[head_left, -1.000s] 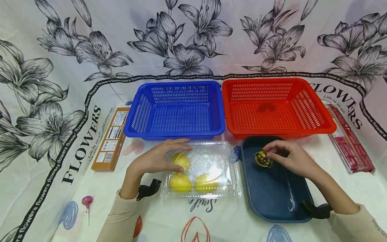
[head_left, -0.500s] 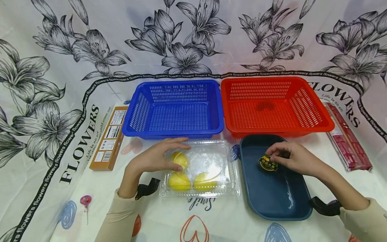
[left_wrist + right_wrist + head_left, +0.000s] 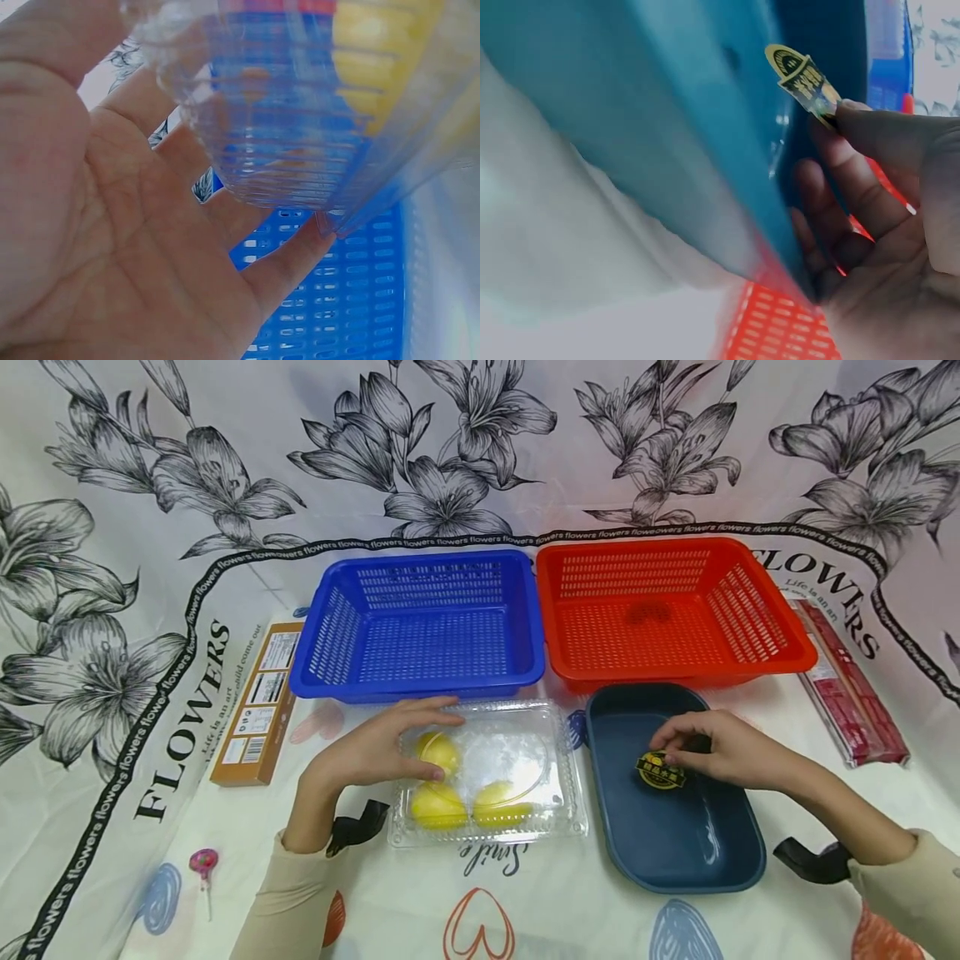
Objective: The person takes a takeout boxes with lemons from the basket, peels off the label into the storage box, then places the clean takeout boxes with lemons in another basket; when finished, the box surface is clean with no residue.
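Note:
In the head view a clear plastic clamshell box [image 3: 528,752] with yellow fruits [image 3: 502,803] inside lies in front of the blue basket. My left hand [image 3: 367,747] rests over its left side, thumb and fingers extended across the lid; the left wrist view shows the little finger right at the box's rim [image 3: 337,225]. Between thumb and forefinger, my right hand [image 3: 716,747] pinches a black-and-gold sticker [image 3: 660,771] with printed characters. It is held over a dark blue tray [image 3: 675,847]. The right wrist view shows the sticker sticking out past the thumb tip.
A blue basket [image 3: 427,647] and a red basket [image 3: 660,643] stand side by side at the back. Left of them lies an orange-brown box [image 3: 258,718], with a pink lollipop [image 3: 203,862] nearer me. Red packets [image 3: 855,693] lie at the far right.
The right hand first shifted slightly right with the sticker and now holds it over much the same part of the tray. The left hand stays on the box; the head view has shifted a little.

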`<control>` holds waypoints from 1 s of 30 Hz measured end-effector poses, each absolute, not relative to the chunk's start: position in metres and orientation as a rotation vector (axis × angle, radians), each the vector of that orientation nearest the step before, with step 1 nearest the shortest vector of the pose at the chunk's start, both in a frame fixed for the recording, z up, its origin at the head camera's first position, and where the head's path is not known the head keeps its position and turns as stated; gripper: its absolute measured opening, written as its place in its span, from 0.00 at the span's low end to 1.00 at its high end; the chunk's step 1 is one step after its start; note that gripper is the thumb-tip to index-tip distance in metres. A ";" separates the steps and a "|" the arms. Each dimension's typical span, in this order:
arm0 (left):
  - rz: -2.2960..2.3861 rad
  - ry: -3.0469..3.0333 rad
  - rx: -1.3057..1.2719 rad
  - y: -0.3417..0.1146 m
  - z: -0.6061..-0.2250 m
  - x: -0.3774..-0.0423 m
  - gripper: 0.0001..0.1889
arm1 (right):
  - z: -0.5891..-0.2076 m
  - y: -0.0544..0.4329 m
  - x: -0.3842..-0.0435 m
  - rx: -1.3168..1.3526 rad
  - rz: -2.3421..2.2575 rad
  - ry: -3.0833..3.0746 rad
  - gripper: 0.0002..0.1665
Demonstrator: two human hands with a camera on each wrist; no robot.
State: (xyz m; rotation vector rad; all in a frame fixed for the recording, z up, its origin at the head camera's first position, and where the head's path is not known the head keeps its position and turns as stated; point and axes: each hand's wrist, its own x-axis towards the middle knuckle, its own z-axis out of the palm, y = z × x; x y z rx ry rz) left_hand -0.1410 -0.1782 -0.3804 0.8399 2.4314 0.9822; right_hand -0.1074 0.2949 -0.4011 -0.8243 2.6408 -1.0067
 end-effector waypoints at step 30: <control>0.959 2.439 0.863 -0.177 -0.382 -0.144 0.35 | -0.401 0.277 -0.121 -0.648 -0.921 2.553 0.11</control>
